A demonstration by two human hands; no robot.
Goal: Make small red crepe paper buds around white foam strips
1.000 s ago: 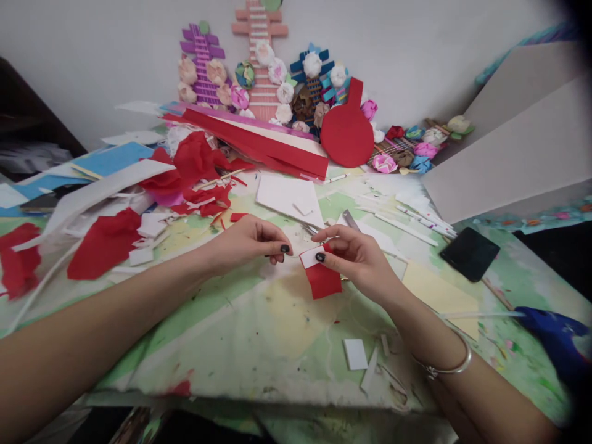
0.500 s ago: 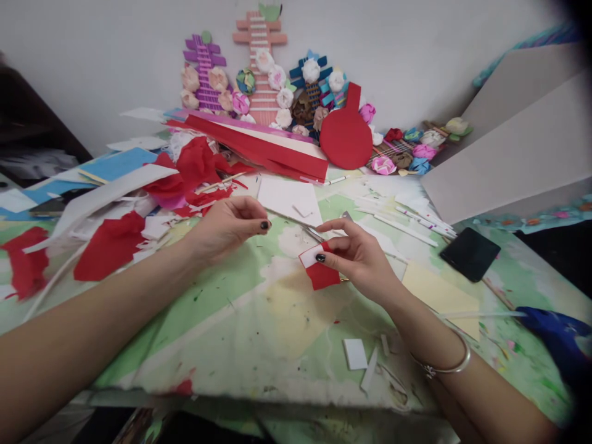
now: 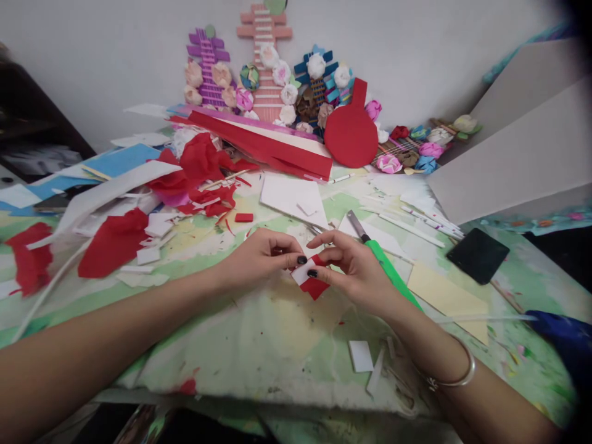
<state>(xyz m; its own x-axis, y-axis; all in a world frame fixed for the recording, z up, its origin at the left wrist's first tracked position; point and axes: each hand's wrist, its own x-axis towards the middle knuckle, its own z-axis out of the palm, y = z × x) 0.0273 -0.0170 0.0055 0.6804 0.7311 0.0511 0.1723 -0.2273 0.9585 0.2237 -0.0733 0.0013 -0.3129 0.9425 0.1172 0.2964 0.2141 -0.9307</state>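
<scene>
Between my two hands, above the table, is a small piece of red paper point(image 3: 315, 288) with a white card rectangle point(image 3: 303, 272) lying on it. My left hand point(image 3: 264, 254) pinches its left edge, thumb on the white card. My right hand point(image 3: 354, 264) grips it from the right, thumb on top and fingers behind. Metal scissor blades point(image 3: 314, 229) poke out by the right fingers; their handles are mostly hidden. A green-handled craft knife point(image 3: 388, 268) lies just beyond the right hand. Beyond the left hand sits a small red-covered block point(image 3: 243, 217).
Red paper scraps point(image 3: 113, 243) and white offcuts crowd the left. A white board point(image 3: 293, 198) lies ahead, with a red round-bodied cutout point(image 3: 350, 139) and flower-decorated crafts behind. To the right are a black flat object point(image 3: 478, 255) and yellow card point(image 3: 446, 299). White bits point(image 3: 361, 356) lie near the front edge.
My left hand has moved right and down and now grips the red paper's left edge. The red paper is tilted more. The small red block and the knife's green handle have come into sight.
</scene>
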